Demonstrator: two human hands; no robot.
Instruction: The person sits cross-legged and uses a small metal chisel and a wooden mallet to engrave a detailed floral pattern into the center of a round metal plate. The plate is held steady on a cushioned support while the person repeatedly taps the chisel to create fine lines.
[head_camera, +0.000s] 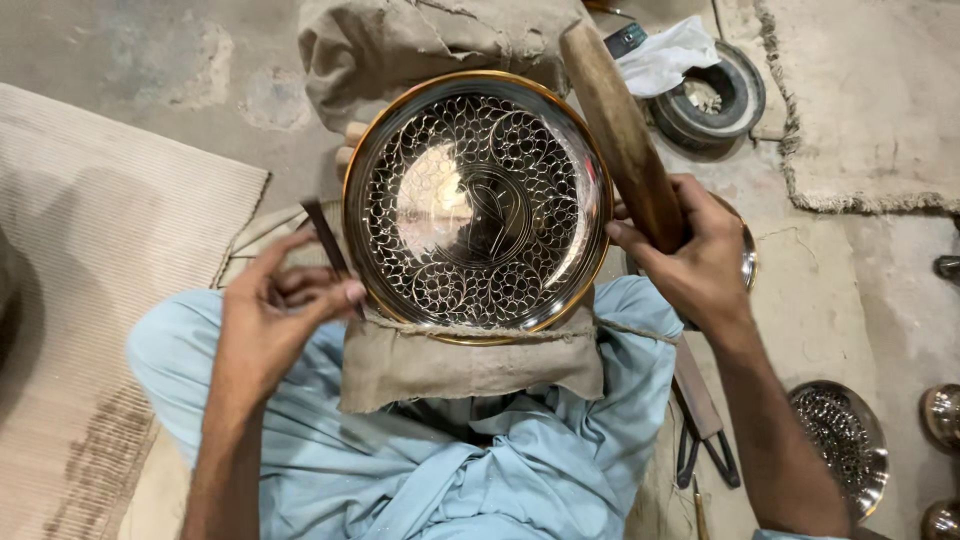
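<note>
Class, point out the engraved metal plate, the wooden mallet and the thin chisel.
engraved metal plate (470, 200): head view, patterned centre.
wooden mallet (620, 130): head view, middle of its length.
thin chisel (325, 235): head view, dark shaft above the fingers.

Round plate (478, 205): silver-toned, gold rim, engraved with scrolling circles and spirals. Cloth (470, 365) under it: dull brown. Trousers (520, 470): pale blue. Mallet (620, 135): brown wood. Mat (100, 260): beige, ribbed.

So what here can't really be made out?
- Head view: the lower rim of the engraved plate is tucked under the burlap cloth.
- The thin tool's tip is hidden by the left hand.
- The wooden mallet handle end sits inside the right hand.
- The pliers are partly under the right forearm.
</note>
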